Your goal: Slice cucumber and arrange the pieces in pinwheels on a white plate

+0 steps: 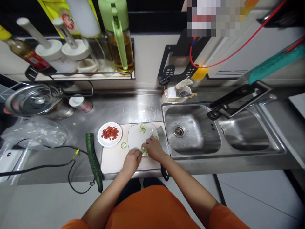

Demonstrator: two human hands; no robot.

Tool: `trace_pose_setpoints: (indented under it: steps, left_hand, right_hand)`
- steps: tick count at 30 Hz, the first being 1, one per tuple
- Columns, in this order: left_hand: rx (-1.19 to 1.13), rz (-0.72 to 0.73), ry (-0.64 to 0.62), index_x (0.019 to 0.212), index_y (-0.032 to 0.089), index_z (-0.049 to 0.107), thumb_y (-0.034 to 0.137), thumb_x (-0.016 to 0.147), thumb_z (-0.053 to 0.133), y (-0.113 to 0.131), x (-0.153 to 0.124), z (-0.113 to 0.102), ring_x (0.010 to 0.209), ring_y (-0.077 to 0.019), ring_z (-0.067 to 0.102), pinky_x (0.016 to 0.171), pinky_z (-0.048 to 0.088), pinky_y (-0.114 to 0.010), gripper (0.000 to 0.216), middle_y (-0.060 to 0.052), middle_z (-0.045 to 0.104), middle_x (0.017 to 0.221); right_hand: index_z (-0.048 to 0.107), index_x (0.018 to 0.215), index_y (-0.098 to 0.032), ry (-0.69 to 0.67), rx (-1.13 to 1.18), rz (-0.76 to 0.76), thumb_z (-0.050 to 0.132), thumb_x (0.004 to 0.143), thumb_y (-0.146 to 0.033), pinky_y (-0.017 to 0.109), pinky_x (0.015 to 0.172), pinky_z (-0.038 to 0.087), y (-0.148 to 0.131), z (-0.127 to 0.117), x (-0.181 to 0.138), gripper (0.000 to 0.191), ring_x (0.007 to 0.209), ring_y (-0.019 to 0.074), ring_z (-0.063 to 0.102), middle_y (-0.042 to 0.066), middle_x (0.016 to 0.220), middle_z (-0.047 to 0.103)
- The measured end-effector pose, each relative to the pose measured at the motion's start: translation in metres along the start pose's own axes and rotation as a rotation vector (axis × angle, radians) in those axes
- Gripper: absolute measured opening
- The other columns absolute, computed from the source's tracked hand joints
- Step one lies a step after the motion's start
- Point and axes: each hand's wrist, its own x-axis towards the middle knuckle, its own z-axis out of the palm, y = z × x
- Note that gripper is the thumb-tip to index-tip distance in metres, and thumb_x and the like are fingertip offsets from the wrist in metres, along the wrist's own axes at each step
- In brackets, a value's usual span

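Observation:
A white square plate lies on a pale cutting board, with thin cucumber slices fanned out near its far edge. More slices sit at its near edge, between my hands, and others show partly beside my right hand. My left hand is closed at the near rim, fingertips against those slices; what it pinches is hidden. Bent over the plate, my right hand has its fingertips together on the same slices. One loose cucumber slice rests on the board. A knife lies along the board's right side, partly under my right forearm.
A round white plate of chopped red pieces overlaps the board's left corner. Left of it lies a whole cucumber, near a black cable. A double sink adjoins on the right. Bottles and jars stand on a rack above.

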Motion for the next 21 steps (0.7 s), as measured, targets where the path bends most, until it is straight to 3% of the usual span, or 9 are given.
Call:
trace_pose_setpoints:
  steps: [12, 17, 21]
  left_hand:
    - [-0.056, 0.018, 0.025, 0.086, 0.019, 0.068, 0.020, 0.087, 0.049, -0.002, 0.001, -0.004, 0.081, -0.0162, 0.061, 0.077, 0.049, -0.028, 0.019, -0.006, 0.065, 0.086]
    - [-0.002, -0.006, 0.084, 0.085, 0.019, 0.066, 0.023, 0.087, 0.047, -0.009, -0.003, -0.020, 0.082, -0.0172, 0.061, 0.077, 0.049, -0.029, 0.020, -0.006, 0.066, 0.086]
    - [0.098, -0.126, 0.210, 0.088, 0.019, 0.067, 0.026, 0.086, 0.048, -0.027, -0.012, -0.039, 0.084, -0.0187, 0.062, 0.079, 0.048, -0.030, 0.020, -0.007, 0.067, 0.089]
  right_hand:
    - [0.065, 0.098, -0.024, 0.034, 0.009, 0.055, 0.046, 0.087, -0.014, 0.032, 0.073, 0.031, 0.002, -0.004, -0.009, 0.024, 0.102, 0.0245, 0.041, 0.007, 0.097, 0.060]
    - [0.065, 0.096, -0.024, 0.062, 0.034, 0.105, 0.049, 0.086, -0.014, 0.031, 0.073, 0.030, 0.000, -0.007, -0.021, 0.021, 0.103, 0.0235, 0.042, 0.006, 0.095, 0.061]
    - [0.065, 0.094, -0.023, 0.071, 0.068, 0.170, 0.049, 0.087, -0.014, 0.031, 0.071, 0.030, -0.001, -0.005, -0.031, 0.020, 0.101, 0.0226, 0.043, 0.005, 0.095, 0.061]
